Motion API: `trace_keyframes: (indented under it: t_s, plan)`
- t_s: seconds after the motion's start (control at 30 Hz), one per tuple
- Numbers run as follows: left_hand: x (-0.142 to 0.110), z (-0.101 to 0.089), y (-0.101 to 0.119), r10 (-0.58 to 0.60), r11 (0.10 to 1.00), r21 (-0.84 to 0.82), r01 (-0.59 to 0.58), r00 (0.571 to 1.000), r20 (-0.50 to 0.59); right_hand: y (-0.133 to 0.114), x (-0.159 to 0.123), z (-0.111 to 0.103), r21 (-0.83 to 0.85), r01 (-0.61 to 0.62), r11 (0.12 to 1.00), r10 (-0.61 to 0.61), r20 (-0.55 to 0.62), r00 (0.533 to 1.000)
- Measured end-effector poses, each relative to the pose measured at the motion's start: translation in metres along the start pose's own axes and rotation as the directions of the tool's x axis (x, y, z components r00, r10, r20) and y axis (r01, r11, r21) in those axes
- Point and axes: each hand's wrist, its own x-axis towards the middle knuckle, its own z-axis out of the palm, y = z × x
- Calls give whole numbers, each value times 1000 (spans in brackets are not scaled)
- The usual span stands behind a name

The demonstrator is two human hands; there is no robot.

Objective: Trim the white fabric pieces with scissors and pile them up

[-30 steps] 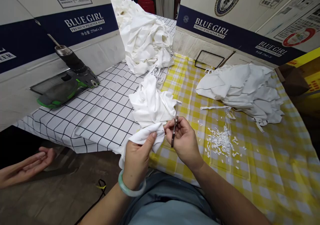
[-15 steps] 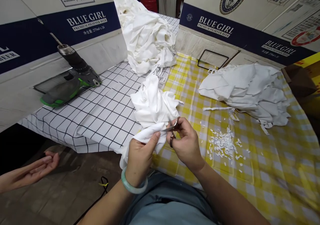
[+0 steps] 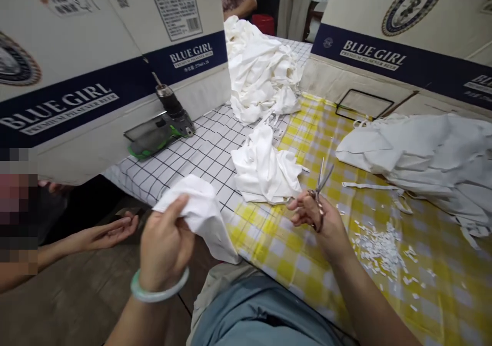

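Since the white cloth piece [image 3: 209, 220] is now moved left from the scissors [image 3: 318, 194], cutting seems paused: the left hand [image 3: 165, 243] grips it by the desk's [image 3: 265, 233] near edge, the right hand [image 3: 331, 233] holds the scissors, blades parted.

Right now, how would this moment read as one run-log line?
left hand: holds white cloth | right hand: holds scissors, blades apart, away from that cloth | white scraps: on yellow checked tablecloth

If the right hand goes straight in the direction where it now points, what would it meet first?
Most likely the small white cloth pile, ahead of the right hand that holds the scissors. The depth between them is hard to judge.
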Motion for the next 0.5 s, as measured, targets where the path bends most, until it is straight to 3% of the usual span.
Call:
trace_keyframes:
  t_s: [0.07,0.2,0.37,0.43,0.5]
  plan:
    - [9,-18,19,80,996,-37,-83,995,-67,3,2,-8,-76,-1,997,3,22,1000]
    - [19,-44,39,145,982,-112,-153,987,-74,11,6,-15,-145,25,989,-15,74,997]
    - [29,-74,61,362,912,-92,-399,891,-275,14,2,-14,-160,-15,987,19,24,1000]
    - [34,-85,69,398,890,-96,-446,862,-314,12,-2,-14,-192,9,981,-10,-5,1000]
    - [42,-96,73,438,884,-52,-466,860,-261,13,-2,-14,-242,68,968,-80,-39,996]
